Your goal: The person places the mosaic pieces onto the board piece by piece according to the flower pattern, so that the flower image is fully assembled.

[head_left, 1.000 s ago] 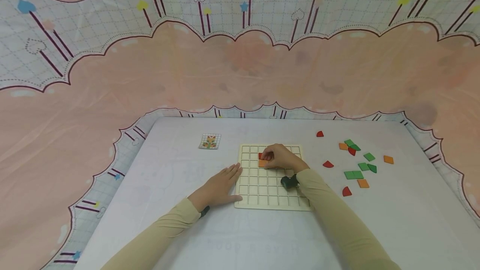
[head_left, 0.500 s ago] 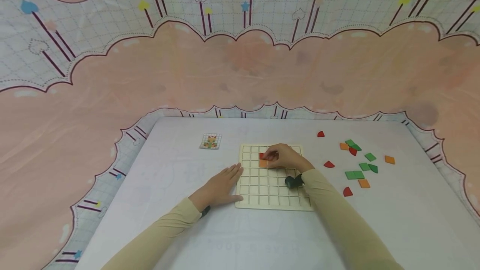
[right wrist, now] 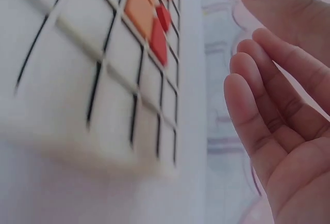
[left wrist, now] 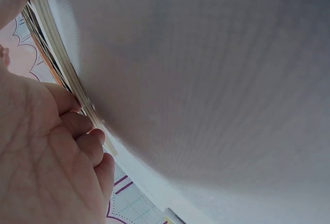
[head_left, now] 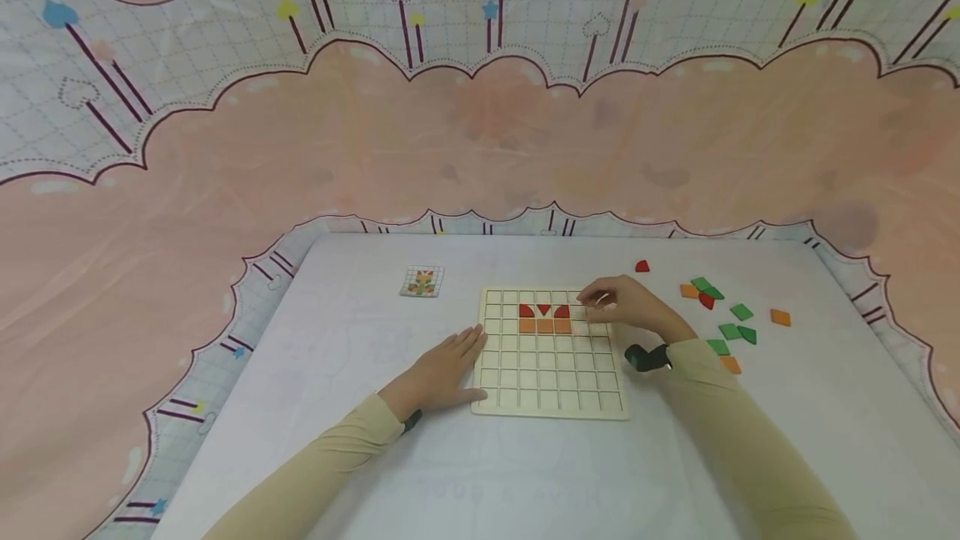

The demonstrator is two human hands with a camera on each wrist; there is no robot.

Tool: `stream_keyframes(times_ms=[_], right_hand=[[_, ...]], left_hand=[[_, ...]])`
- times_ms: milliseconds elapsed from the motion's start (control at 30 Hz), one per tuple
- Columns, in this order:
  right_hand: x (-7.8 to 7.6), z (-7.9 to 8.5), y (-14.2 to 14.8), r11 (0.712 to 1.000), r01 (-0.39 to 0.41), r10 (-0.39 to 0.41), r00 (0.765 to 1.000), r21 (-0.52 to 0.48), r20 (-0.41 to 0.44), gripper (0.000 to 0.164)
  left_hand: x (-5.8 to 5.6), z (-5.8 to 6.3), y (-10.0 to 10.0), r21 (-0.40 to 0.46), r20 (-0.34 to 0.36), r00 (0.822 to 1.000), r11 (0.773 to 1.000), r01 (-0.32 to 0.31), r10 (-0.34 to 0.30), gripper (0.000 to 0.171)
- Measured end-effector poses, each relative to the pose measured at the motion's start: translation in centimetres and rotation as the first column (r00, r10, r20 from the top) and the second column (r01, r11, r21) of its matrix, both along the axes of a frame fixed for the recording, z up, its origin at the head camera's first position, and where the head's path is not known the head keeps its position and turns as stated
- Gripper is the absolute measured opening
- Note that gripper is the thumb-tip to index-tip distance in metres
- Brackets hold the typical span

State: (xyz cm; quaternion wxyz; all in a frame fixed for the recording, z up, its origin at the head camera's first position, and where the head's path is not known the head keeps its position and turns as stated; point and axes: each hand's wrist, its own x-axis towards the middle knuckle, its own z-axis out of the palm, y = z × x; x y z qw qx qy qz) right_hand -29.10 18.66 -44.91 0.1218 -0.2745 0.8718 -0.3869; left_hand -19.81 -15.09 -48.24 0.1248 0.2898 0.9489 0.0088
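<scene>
A cream grid board [head_left: 525, 400] lies on the white table. Three orange squares [head_left: 545, 326] sit side by side in its upper part. Above them are a red quarter-round piece [head_left: 527, 312], a small red triangle [head_left: 543, 309] and another red quarter-round piece [head_left: 562, 312]. My left hand [head_left: 442, 369] rests along the board's left edge, its fingers touching the rim. Over the board's upper right edge hovers my right hand [head_left: 626, 302]. In the right wrist view its fingers [right wrist: 240, 100] are loosely bent, apart from the thumb, with nothing between them.
Several loose tiles lie right of the board: green pieces [head_left: 741, 312], orange squares [head_left: 781, 317], red pieces [head_left: 642, 266]. My right arm covers part of that area. A small pattern card [head_left: 422, 282] lies behind the board's left side. Patterned cloth [head_left: 480, 140] rises behind the table.
My right hand has left the red pieces and moved right, toward the board's right edge, uncovering the row of orange and red tiles. My left hand stays at the left edge.
</scene>
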Motion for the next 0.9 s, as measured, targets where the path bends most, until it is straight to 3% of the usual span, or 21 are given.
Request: stream_keyframes(times_ms=[200, 400, 633, 900], right_hand=[[0.6, 0.9, 4.9, 0.998, 0.048, -0.045, 0.995, 0.031, -0.089, 0.031], [1.9, 2.3, 9.6, 0.982, 0.164, -0.156, 0.984, 0.096, -0.085, 0.035], [1.2, 2.4, 13.7, 0.95, 0.295, -0.301, 0.952, 0.097, 0.053, 0.046], [-0.6, 0.7, 15.8, 0.941, 0.327, -0.336, 0.934, 0.091, 0.117, 0.047]], left_hand=[[-0.1, 0.0, 0.1, 0.0, 0.004, 1.0, 1.0, -0.005, 0.005, 0.09], [-0.2, -0.1, 0.1, -0.004, 0.003, 1.0, 1.0, -0.006, 0.006, 0.09], [-0.1, 0.3, 0.0, 0.003, 0.009, 1.0, 1.0, -0.006, 0.006, 0.09], [-0.2, 0.2, 0.0, 0.004, 0.012, 1.0, 1.0, 0.002, -0.002, 0.09]])
